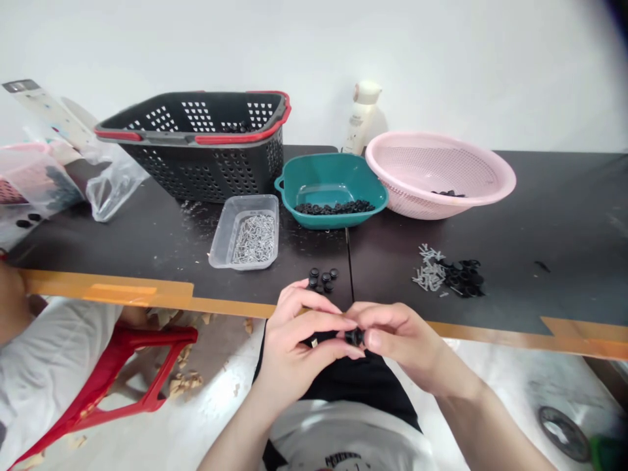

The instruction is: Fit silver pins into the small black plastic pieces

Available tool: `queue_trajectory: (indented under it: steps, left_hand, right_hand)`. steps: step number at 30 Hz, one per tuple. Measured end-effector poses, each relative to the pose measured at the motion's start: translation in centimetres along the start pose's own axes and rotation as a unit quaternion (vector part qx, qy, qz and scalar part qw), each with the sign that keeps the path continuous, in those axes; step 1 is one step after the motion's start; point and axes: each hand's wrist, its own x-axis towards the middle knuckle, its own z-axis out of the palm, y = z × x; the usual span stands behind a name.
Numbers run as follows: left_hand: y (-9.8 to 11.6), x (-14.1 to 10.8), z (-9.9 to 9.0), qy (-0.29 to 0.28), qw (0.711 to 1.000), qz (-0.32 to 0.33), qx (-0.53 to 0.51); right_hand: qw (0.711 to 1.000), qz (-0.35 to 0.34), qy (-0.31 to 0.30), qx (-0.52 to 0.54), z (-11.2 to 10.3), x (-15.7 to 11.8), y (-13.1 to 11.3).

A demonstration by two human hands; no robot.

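Between my two hands, just off the table's front edge, is a small round black plastic part (354, 337). My left hand (307, 333) pinches it between thumb and fingertips. From the other side my right hand (400, 337) grips it too, fingers closed; its exact shape is partly covered. Just beyond my left fingers lies a small group of black round parts (324, 280). To the right on the table are a pile of silver pins (430, 275) and a heap of black caps (465, 278) touching it.
A clear tub (220, 245) of metal pins, a teal basin (333, 171) with black pieces, a pink colander (402, 203) and a black basket (206, 167) line the table. A white bottle (362, 118) stands behind. At left, a person sits on a red stool (161, 379).
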Motion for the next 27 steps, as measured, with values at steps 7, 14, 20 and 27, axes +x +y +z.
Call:
queue_trajectory:
  steps: [7, 14, 20, 27]
  left_hand:
    - [-0.3, 0.8, -0.5, -0.110, 0.992, 0.061, -0.021]
    - [-0.2, 1.0, -0.7, -0.127, 0.988, 0.082, -0.014]
    - [-0.3, 0.9, -0.8, -0.135, 0.986, 0.094, -0.007]
    - [-0.5, 0.6, -0.9, -0.142, 0.983, 0.112, 0.009]
  right_hand:
    - [0.999, 0.010, 0.001, 0.039, 0.0, 0.0, -0.1]
    - [0.999, -0.010, -0.027, 0.028, -0.4, 0.3, 0.3]
    - [0.998, -0.056, -0.012, 0.030, -0.1, -0.1, 1.3]
    - [0.997, -0.065, -0.017, 0.027, 0.3, -0.5, 1.7]
